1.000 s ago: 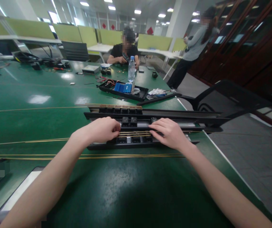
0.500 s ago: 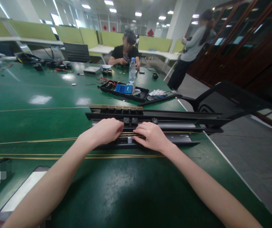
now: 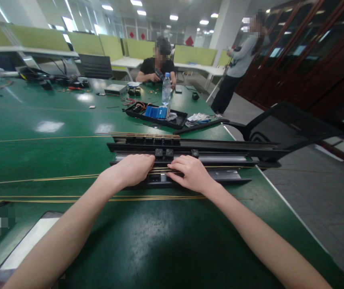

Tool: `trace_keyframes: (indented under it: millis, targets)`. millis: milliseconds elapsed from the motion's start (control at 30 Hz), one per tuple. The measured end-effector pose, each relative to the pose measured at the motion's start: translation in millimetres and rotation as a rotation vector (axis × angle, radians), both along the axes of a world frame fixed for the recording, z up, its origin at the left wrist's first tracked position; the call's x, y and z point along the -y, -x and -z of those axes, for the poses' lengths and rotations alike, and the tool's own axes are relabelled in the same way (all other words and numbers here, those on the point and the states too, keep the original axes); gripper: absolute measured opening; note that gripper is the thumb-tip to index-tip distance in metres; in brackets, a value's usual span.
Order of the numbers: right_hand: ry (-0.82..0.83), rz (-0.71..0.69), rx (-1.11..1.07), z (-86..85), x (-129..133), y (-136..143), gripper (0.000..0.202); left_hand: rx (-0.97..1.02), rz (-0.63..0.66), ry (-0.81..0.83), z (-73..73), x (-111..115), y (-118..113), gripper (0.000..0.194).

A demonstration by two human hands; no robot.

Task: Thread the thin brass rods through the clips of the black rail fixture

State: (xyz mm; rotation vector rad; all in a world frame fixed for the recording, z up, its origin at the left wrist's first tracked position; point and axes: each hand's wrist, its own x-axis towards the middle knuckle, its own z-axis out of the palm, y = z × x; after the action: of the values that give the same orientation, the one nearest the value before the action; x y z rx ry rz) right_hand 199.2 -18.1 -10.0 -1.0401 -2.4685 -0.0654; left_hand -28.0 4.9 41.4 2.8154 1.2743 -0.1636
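Left of the front black channel [image 3: 238, 181], thin golden rods [image 3: 66, 177], straight and faintly shiny, stretch over the green bench [image 3: 166, 249] and continue along the channel's top. At its left part the left hand [image 3: 134, 169] curls over them, though whether it pinches them cannot be told. Well behind the channel, a black tray [image 3: 136, 116] holds reddish wires [image 3: 140, 106] and, right of these, a blue finned block [image 3: 156, 112] whose pale mark is too small to read. Behind it too stands a clear bottle [image 3: 166, 91] with a blue cap. Above the channel's middle, the right hand [image 3: 190, 170] has thumb and fingers parted around the rods.
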Motion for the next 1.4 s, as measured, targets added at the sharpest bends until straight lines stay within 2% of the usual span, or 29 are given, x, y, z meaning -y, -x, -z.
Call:
trace_keyframes:
  millis: [200, 367, 600, 800, 1033, 1400]
  targets:
    - [-0.009, 0.012, -0.004, 2.6, 1.4, 0.3, 0.029, 0.070, -0.044, 0.070, -3.6, -2.0, -1.6, 0.027]
    - [-0.001, 0.014, -0.009, 3.3, 1.3, -0.2, 0.031, 0.125, 0.023, 0.139, -6.1, -8.7, 1.4, 0.028]
    - [0.003, 0.013, -0.017, 4.1, 1.7, 0.1, 0.031, 0.194, 0.100, 0.112, 2.4, -5.0, -10.2, 0.037]
    - [0.020, 0.010, -0.046, 4.0, 1.2, 0.7, 0.030, 0.159, 0.101, -0.034, 10.3, 1.7, -25.0, 0.033]
    - [0.026, 0.003, -0.066, 4.1, 1.2, -0.2, 0.031, 0.162, 0.074, -0.043, 10.6, -2.5, -23.5, 0.035]
    - [0.029, 0.011, -0.085, 7.8, 2.8, -1.2, 0.032, 0.167, 0.112, -0.043, 14.8, -9.0, -21.8, 0.031]
